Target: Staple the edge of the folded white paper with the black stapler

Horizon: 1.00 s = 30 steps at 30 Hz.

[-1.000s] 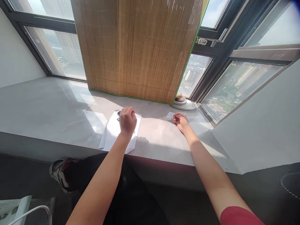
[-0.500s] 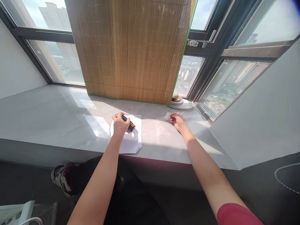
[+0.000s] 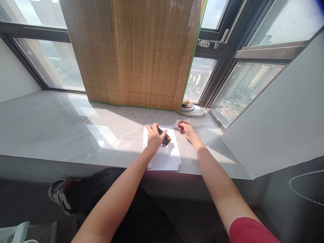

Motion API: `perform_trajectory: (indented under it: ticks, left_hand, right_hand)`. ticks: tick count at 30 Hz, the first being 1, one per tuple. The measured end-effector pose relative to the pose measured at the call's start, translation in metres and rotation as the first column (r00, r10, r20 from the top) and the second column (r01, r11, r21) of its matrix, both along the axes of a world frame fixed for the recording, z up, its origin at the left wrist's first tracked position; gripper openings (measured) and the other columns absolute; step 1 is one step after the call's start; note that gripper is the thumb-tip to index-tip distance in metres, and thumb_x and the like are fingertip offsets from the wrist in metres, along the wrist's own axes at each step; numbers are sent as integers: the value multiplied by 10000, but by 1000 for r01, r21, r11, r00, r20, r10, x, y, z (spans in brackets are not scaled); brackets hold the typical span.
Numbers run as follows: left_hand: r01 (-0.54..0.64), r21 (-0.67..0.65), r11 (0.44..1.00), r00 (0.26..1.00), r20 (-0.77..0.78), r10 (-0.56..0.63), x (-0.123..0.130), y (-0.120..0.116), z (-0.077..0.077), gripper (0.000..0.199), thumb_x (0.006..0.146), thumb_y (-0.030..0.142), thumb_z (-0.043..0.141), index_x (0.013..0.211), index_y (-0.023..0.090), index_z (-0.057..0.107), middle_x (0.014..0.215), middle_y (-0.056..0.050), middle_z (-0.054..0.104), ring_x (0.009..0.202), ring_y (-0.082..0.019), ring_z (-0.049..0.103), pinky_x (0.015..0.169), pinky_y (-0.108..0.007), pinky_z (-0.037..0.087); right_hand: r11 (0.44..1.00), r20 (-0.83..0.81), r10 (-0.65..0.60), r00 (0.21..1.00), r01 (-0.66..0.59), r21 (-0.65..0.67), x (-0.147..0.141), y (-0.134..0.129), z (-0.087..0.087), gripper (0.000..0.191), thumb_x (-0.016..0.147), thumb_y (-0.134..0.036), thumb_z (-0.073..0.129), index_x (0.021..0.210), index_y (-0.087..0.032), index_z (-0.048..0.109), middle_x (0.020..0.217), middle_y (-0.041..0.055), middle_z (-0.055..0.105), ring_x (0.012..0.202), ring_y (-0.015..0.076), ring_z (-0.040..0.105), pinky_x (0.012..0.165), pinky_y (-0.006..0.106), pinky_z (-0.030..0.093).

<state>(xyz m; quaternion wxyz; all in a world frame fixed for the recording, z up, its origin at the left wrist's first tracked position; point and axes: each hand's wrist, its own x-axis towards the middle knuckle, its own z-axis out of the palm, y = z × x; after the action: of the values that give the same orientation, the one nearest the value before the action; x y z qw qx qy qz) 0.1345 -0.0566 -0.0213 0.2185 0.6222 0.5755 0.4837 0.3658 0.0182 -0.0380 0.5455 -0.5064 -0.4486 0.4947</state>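
My left hand (image 3: 155, 139) is closed round a small black tool (image 3: 165, 139) with an orange mark on its end. The tool's exact kind is hard to make out. Beneath them a white sheet of paper (image 3: 164, 158) lies on the sill, its near edge at the sill's front edge. To the right of the paper, my right hand (image 3: 186, 130) has its fingers curled together beside a small pale, see-through piece (image 3: 176, 123). Whether the fingers grip that piece is hidden.
The pale window sill (image 3: 60, 135) runs along the windows. A bamboo blind (image 3: 136, 57) hangs down to its back. Stacked plates (image 3: 191, 110) stand in the right corner. A beaded cord (image 3: 291, 184) hangs at far right.
My left hand has moved right with the black tool, and the paper has slid right with it, closer to my right hand. My right hand stays nearly in place. The view has shifted slightly.
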Motion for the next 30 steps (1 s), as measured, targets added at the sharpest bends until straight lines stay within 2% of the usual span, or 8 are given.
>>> perform_trajectory:
  ticks: [5,8,10,14,17,23,26,30]
  left_hand:
    - [13,3,1000,997,-71,-13,-10,2,-2,395,962,423,771,1264,231,605,1249,-136,529,1041,-279,677,923,-399,578]
    - [-40,8,999,982,-183,41,-31,13,1,261,1047,327,588,1283,239,655,1248,-162,607,1169,-345,654,1023,-476,553]
    - [-57,-36,998,968,-247,46,-54,25,4,274,1046,246,505,1241,233,698,1249,-171,645,1245,-367,623,1102,-518,514]
    - [134,-239,962,837,-493,-239,-100,40,7,392,1069,259,400,1307,270,712,1386,-113,673,1358,-303,593,1196,-461,471]
    - [231,-314,921,674,-631,-384,-116,35,7,425,1054,488,505,1374,285,697,1534,-103,610,1436,-327,553,1251,-484,413]
    - [236,-435,869,563,-668,-487,-119,24,9,912,844,817,668,1604,328,542,1751,-96,416,1550,-395,456,1320,-558,279]
    - [233,-455,860,556,-663,-501,-122,27,7,986,823,860,646,1642,329,506,1794,-87,354,1593,-389,404,1350,-553,223]
    - [236,-450,861,563,-658,-499,-123,27,5,970,821,867,633,1634,351,509,1805,-72,341,1606,-388,393,1359,-539,214]
  right_hand:
    - [962,139,230,963,-246,119,-15,-16,15,319,804,-524,801,826,-240,658,753,-25,505,635,119,405,554,246,360]
    - [927,219,256,941,-304,220,-15,-24,25,491,880,-680,729,749,-239,557,779,-17,478,694,141,424,665,276,424]
    - [892,358,315,879,-403,205,-16,-29,31,493,881,-726,718,840,-248,605,841,-5,532,757,165,476,728,300,453]
    - [792,664,428,613,-608,51,-35,-39,38,557,790,-664,851,1121,-255,668,996,12,635,890,211,557,804,332,480]
    - [768,733,420,535,-640,26,-58,-44,37,611,768,-580,894,1220,-244,659,1086,32,695,914,216,598,795,324,480]
    - [777,724,317,612,-606,172,-65,-43,28,319,881,-359,731,1151,-189,748,968,16,740,816,172,601,759,298,446]
    - [781,689,311,655,-589,207,-60,-41,25,352,881,-338,723,1192,-183,773,1045,40,767,877,189,629,795,308,469]
    - [765,701,343,625,-619,178,-60,-40,26,333,859,-331,765,1165,-206,803,1075,58,780,931,217,649,813,324,484]
